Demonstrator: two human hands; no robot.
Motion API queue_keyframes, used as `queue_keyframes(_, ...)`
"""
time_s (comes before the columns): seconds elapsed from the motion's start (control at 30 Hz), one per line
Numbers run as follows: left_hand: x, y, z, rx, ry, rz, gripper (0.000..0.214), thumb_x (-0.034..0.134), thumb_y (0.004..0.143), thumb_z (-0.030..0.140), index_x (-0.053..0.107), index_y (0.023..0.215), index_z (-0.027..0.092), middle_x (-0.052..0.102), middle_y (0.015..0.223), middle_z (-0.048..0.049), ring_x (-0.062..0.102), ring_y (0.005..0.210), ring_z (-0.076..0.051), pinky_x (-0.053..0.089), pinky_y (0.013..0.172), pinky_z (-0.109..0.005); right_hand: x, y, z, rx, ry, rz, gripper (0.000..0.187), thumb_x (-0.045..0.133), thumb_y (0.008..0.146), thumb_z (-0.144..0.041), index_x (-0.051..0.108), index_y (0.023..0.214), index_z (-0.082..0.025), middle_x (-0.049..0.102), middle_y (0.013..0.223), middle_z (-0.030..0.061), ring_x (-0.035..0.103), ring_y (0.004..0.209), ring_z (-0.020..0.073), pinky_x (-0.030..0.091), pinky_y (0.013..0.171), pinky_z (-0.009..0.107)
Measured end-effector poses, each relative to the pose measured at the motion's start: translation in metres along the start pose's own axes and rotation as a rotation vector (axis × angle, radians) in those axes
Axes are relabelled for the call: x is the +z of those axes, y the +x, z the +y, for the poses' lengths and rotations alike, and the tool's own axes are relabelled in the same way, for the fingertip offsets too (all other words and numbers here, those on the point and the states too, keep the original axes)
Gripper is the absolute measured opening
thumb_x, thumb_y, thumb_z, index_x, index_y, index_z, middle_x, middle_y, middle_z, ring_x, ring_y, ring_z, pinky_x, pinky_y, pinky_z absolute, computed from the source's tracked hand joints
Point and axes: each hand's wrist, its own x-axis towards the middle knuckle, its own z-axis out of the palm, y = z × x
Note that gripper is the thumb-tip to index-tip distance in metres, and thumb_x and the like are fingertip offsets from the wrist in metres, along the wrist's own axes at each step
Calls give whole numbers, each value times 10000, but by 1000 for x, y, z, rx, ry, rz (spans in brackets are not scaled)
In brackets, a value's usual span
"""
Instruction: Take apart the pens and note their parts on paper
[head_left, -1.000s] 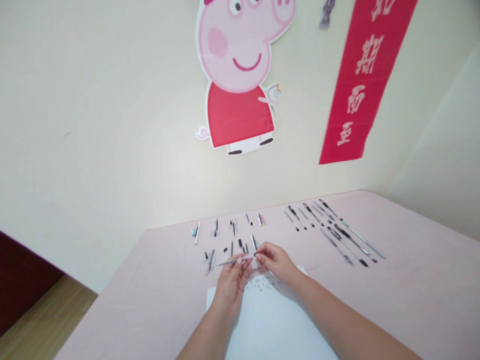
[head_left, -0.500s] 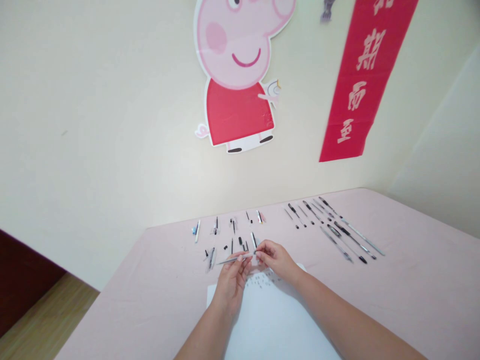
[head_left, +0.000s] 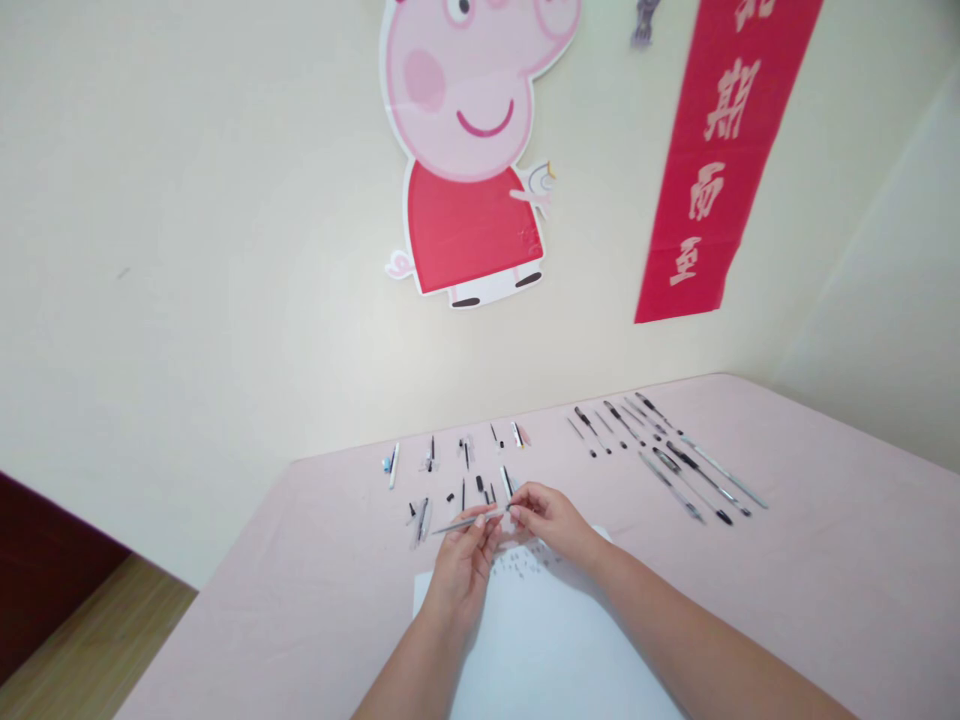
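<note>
My left hand (head_left: 463, 572) is closed around a slim grey pen (head_left: 452, 526), which lies nearly level and points left. The thumb and fingers of my right hand (head_left: 556, 522) pinch a small dark piece (head_left: 509, 507) at the pen's right end; whether it is a cap or a tip is too small to tell. Both hands hover over the top part of a white sheet of paper (head_left: 551, 640) with rows of small handwritten marks. Just beyond the hands lie a white and black pen (head_left: 506, 482) and a black cap (head_left: 480, 484).
Pen parts in small groups spread across the pink tablecloth (head_left: 300, 590), such as a white pen (head_left: 394, 466) and clear pieces (head_left: 421, 522) at left. Several whole pens, including a black pen (head_left: 709, 478), lie in rows at right. The wall (head_left: 262, 300) rises behind the table.
The camera view has shifted slightly. Both hands keep nearly the same pose, with the pen and the small dark piece still held end to end.
</note>
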Motion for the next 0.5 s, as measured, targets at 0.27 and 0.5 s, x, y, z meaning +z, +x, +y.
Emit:
queue_keyframes(0.27,1,-2,0,-4,-3,-14,93,587,754,29,645,780,97,709,797,-101,673,731,-135,545,695,-205,0,-1,1,-11,21,7,175,623,698,-298,543,751,-152,557,623,-20,529,554,107,418,552,245)
queue_keyframes(0.5,2,-1,0,-2,-7,-24,70,614,743,50,642,777,104,712,792,-93,676,745,-141,544,699,-205,0,0,4,-18,45,19,186,639,696,-312,545,754,-162,558,602,-27,531,546,106,420,536,238)
